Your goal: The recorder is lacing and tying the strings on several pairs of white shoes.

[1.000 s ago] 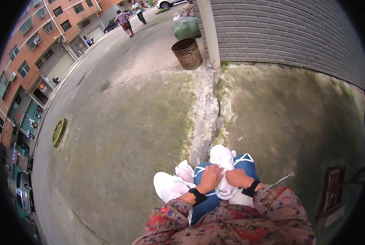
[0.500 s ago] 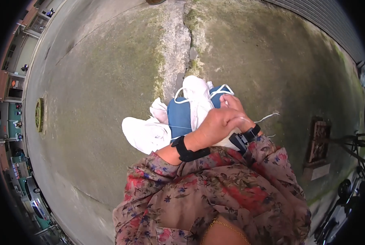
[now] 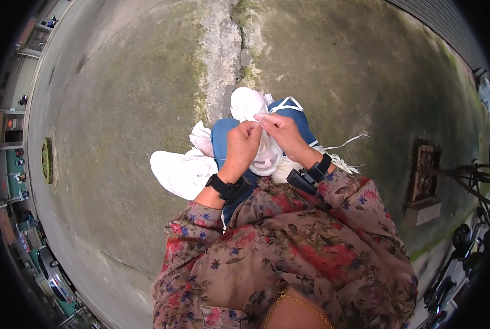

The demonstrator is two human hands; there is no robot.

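Note:
Over my lap, my left hand point(image 3: 241, 147) and my right hand point(image 3: 283, 133) meet with their fingertips pinched close together. A thin white thread point(image 3: 217, 159) runs from the left side to my left hand, which is closed on it. What my right fingertips pinch is too small to make out. Under and beyond the hands lies a rounded white cloth piece point(image 3: 248, 101) between my blue-covered knees. A larger white cloth piece point(image 3: 182, 171) rests left of my left wrist. White straps point(image 3: 289, 103) cross the right knee, and loose white strands point(image 3: 344, 163) hang by my right wrist.
Mossy concrete ground point(image 3: 135, 104) with a pale cracked strip point(image 3: 221, 49) spreads ahead. To the right stand a brown framed block point(image 3: 425, 172) and dark motorbike parts point(image 3: 461, 247). A round cover point(image 3: 47, 160) lies left; a parked car point(image 3: 55, 277) is beyond.
My left hand has swung up and left from across my right wrist. Both hands have come to meet at the fingertips above the white cloth. The view has shifted slightly.

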